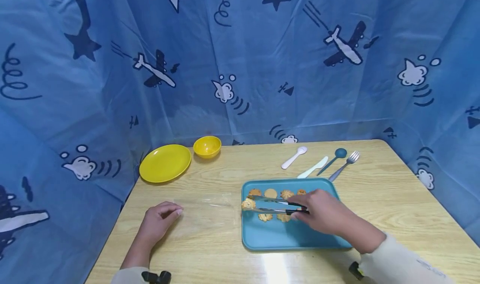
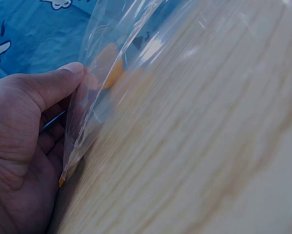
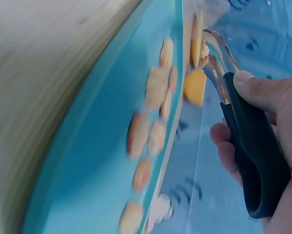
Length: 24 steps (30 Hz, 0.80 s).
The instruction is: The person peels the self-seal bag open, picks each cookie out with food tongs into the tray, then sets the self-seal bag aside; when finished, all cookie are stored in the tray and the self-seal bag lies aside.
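Note:
My right hand (image 1: 324, 213) grips metal tongs (image 3: 253, 146) by their black handles. Between the tong tips is a swirled cookie (image 1: 248, 204), held over the left edge of a blue tray (image 1: 285, 239). Several other cookies (image 1: 265, 217) lie on the tray below the tongs, some partly covered by the tongs and the hand. To the left, a clear plastic bag (image 1: 206, 219) stretches across the table toward the tray. My left hand (image 1: 158, 220) pinches the bag's edge between thumb and fingers; the left wrist view shows the raised film (image 2: 94, 92) at the thumb tip.
A yellow plate (image 1: 165, 164) and a yellow bowl (image 1: 207, 147) stand at the back left. Behind the tray lie a white spoon (image 1: 294, 158), a white knife (image 1: 313, 168), a dark teal spoon (image 1: 340, 153) and a grey fork (image 1: 344, 166). A blue patterned curtain (image 1: 247, 67) hangs behind the table.

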{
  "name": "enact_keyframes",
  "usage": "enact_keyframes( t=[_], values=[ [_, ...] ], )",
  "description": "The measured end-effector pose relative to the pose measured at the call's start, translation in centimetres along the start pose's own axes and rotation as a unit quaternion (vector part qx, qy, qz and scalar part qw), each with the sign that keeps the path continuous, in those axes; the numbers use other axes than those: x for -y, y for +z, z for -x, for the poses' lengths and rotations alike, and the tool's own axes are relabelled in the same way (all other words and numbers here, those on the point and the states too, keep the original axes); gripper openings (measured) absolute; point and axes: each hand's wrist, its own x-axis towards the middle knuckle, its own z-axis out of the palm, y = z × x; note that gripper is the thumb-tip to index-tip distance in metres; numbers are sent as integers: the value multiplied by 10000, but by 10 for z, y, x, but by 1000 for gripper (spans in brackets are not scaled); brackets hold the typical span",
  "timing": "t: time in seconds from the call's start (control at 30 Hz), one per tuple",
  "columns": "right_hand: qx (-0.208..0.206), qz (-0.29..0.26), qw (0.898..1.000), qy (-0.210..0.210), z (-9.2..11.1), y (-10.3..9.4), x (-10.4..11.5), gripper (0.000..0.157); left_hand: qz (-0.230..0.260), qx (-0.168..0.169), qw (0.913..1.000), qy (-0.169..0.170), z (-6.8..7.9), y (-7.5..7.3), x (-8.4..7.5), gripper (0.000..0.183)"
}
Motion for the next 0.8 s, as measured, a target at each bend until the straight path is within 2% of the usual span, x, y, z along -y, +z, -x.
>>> enact_keyframes(
  t=[0.23, 0.43, 0.63, 0.8],
  values=[
    [-330, 125, 9967, 730, 60, -22, -38, 39, -13, -3, 10000, -2, 0, 5, 1, 16],
    [-668, 332, 9903, 1170, 108, -31, -68, 37, -96, -38, 9998, 141, 0, 8, -1, 20],
    [-611, 503, 9844, 1569, 135, -28, -82, 37, -41, -87, 9998, 201, 0, 6, 0, 25],
    [-814, 573, 9842, 1465, 144, -21, -86, 37, -155, -134, 9995, 221, 0, 5, 3, 24]
  ],
)
